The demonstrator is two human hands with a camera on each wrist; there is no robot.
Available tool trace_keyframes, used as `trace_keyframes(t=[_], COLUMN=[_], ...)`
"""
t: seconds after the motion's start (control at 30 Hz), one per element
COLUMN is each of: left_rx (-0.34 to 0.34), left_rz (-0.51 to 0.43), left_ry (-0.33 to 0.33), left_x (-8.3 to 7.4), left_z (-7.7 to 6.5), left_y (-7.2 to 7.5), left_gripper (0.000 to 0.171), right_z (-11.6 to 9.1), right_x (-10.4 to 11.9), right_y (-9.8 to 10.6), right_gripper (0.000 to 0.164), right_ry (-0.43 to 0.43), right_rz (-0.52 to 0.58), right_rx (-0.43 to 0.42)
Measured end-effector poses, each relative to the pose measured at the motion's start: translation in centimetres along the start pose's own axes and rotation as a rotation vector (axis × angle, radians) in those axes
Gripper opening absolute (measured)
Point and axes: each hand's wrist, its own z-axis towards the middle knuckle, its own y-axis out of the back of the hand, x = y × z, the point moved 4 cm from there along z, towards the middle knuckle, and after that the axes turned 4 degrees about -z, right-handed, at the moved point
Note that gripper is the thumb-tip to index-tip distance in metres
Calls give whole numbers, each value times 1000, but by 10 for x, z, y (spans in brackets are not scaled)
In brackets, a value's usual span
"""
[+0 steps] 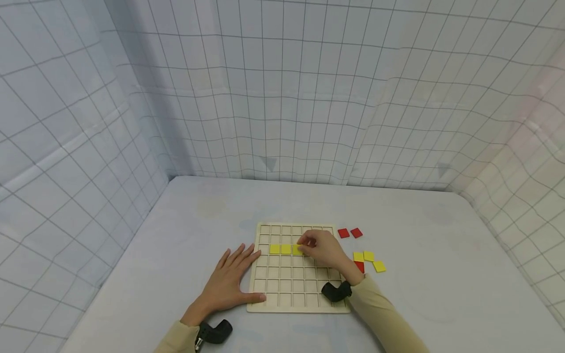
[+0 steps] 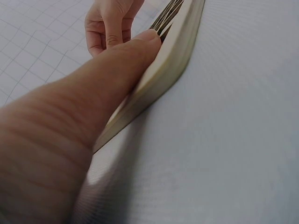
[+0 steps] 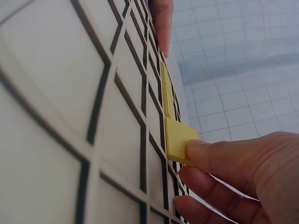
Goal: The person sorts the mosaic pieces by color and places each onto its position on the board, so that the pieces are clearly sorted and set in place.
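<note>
A pale grid board with raised dividers lies on the table. Two yellow square tiles sit side by side in its cells, in a row left of my right hand. That hand pinches a third yellow tile between thumb and fingers. In the right wrist view this tile is tilted at the dividers, right beside the placed ones. My left hand rests flat with fingers spread at the board's left side. Its thumb lies over the near left corner of the frame, and its fingertips reach the left edge.
Two red tiles lie beyond the board's upper right corner. Further right is a loose group of several yellow tiles and one red tile, near my right forearm. Gridded white curtains hang behind and beside the white table.
</note>
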Motion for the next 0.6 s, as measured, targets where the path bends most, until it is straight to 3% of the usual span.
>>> trace_keyframes(t=[0.2,0.43,0.6], left_rx=[-12,-53,-43], left_rz=[-2,-2,-2], left_ry=[-12,-41,-30], left_x=[0,-2,-1], left_z=[0,-1,-1], left_y=[1,2,2], left_gripper=[105,103,104], right_z=[0,0,0], right_x=[1,3,5], right_y=[1,1,1], right_gripper=[9,5,5], right_ry=[-21,-54,-67], right_rz=[-5,-34,-39], right_rx=[-8,-19,-19])
